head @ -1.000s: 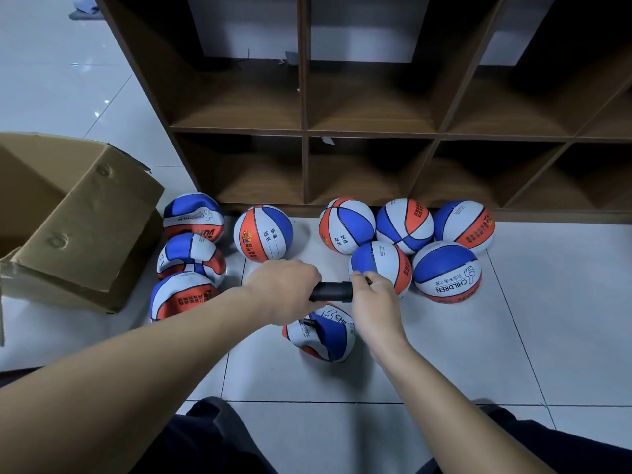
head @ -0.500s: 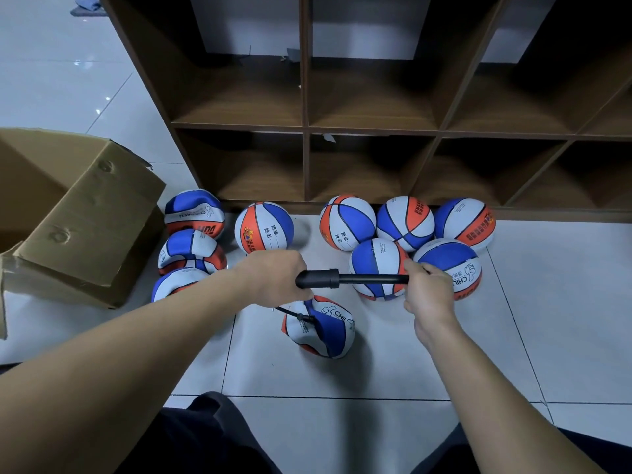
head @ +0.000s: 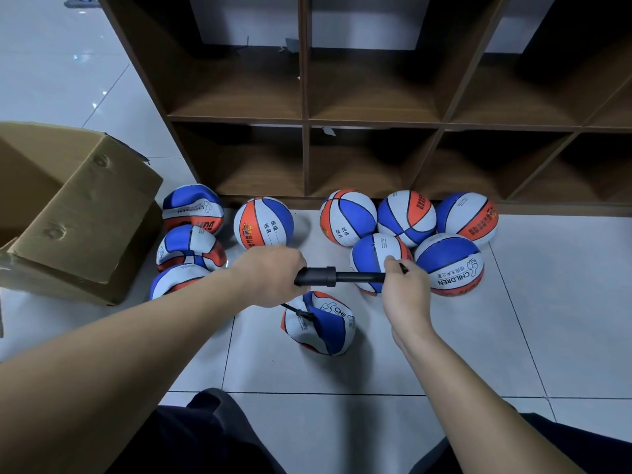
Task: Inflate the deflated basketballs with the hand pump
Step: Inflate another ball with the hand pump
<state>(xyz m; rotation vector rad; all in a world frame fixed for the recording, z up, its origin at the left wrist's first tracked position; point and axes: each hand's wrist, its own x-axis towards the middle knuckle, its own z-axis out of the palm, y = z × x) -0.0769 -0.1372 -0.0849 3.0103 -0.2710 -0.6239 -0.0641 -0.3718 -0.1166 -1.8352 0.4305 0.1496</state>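
Basketball inflation: pump rod mid-stroke, partly pushed back in

Basketball group: five round, firm-looking balls lie on the floor tiles (head: 547,302) along the base of the wooden shelf unit (head: 304,97), with a sixth round ball (head: 263,222) set apart to their left. Three flattened balls (head: 189,246) are stacked beside the open cardboard box (head: 78,213) at left.

Work piece: the deflated basketball (head: 319,325) lies on the floor between the forearms, directly below the hand pump (head: 328,277). It remains creased and slumped. A thin black hose (head: 299,313) runs from the pump end under the left hand down to the ball surface.

Left grip: the left hand (head: 270,275) is closed round the pump barrel, fingers wrapped fully about it, holding it level.

Right grip: the right hand (head: 405,280) is closed round the pump handle at the far end of the rod.

Change: half a second ago the rod was drawn out further, with the right hand well apart from the barrel collar. A second ago the two hands were almost touching. Now a shorter length of rod shows between collar and right hand. The right hand has therefore travelled out and is on the way back in, which indicates a compression stroke in progress.

Assessment: air is probably entering the ball, but its shape shows little gain so far. Many more strokes appear necessary, and three further flat balls remain untreated.
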